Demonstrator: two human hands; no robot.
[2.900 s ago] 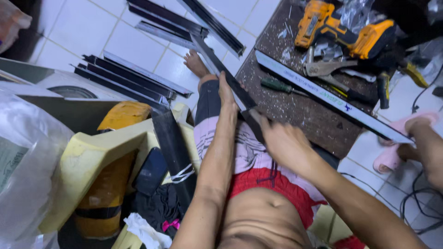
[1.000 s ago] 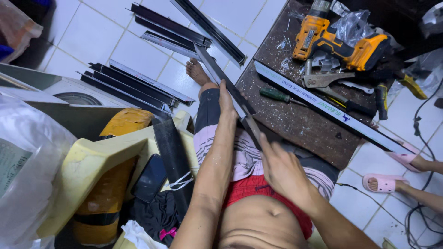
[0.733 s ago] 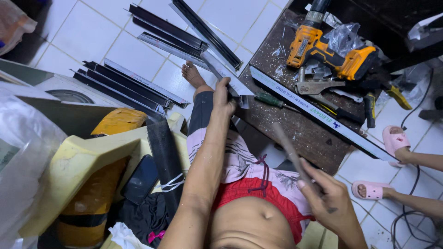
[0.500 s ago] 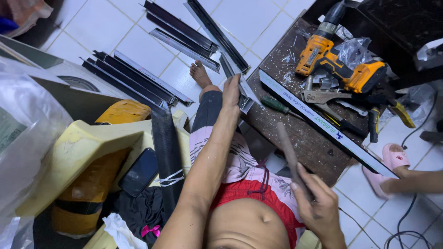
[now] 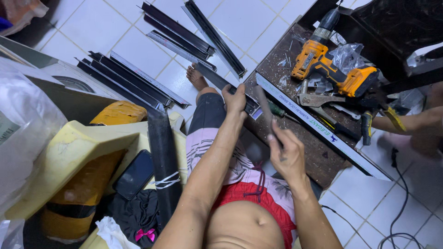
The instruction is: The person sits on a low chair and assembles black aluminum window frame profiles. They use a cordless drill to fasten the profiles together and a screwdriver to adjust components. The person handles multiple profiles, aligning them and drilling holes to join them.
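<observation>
The left hand (image 5: pixel 236 99) is gripping a dark metal strip (image 5: pixel 221 83) lying across the knee at the table (image 5: pixel 318 157) edge. The right hand (image 5: pixel 287 154) is closing its grip on a file (image 5: pixel 264 108) angled above it.

The thin tool (image 5: pixel 264 107) rising from the right hand (image 5: pixel 287 154) is smeared by motion, so whether it is a file or a blade cannot be told, and its lower end is buried inside the closed fingers (image 5: pixel 276 144). Beyond the left hand (image 5: pixel 235 99), the dark metal channel (image 5: pixel 217 83) passes under the palm, hiding that stretch. Farther right of the fingers, another person's forearm (image 5: pixel 406 123) is blurred and runs off the frame edge.
</observation>
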